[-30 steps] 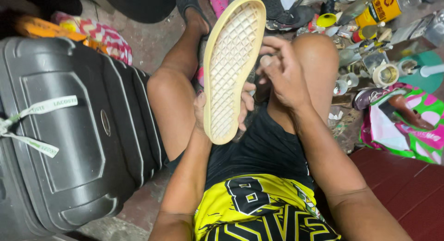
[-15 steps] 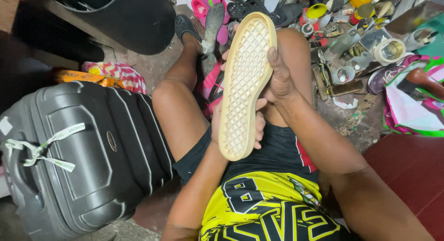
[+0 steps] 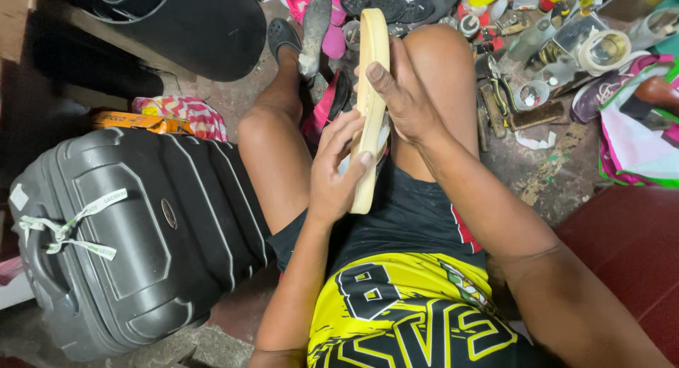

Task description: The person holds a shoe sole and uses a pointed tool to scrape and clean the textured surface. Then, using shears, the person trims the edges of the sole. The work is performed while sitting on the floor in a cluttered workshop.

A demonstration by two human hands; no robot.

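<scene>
1. Cream-coloured rubber: a shoe sole (image 3: 370, 92) stands on its long edge above the person's lap, turned so that only its narrow side shows, its toe end pointing away towards the cluttered floor.
2. The left hand (image 3: 336, 173) grips the near, heel end of the sole, fingers curled round the edge with the fingertips (image 3: 365, 158) pressed on the rim, so it is closed on the sole.
3. The right hand (image 3: 403, 99) clasps the sole higher up from the other side; its thumb lies along the edge and the fingers wrap behind, out of sight.
4. Both bare knees rise on either side of the sole, the right knee (image 3: 440, 53) just beside the right hand.
5. A dark grey hard-shell suitcase (image 3: 134, 234) lies against the left thigh, with a white paper tag (image 3: 67, 226) tied at its handle.
6. A black rounded tub (image 3: 191, 25) sits at the top left, well apart from the hands.
7. Beyond the left foot lie pink sandals (image 3: 322, 11) and dark soles (image 3: 382, 0) in a heap.
8. To the right of the right knee the floor holds a roll of tape (image 3: 601, 50), small tins (image 3: 530, 96), tools and scraps, near a pink and green bag (image 3: 640, 135).
9. The person wears black shorts and a yellow and black jersey (image 3: 403, 318).
</scene>
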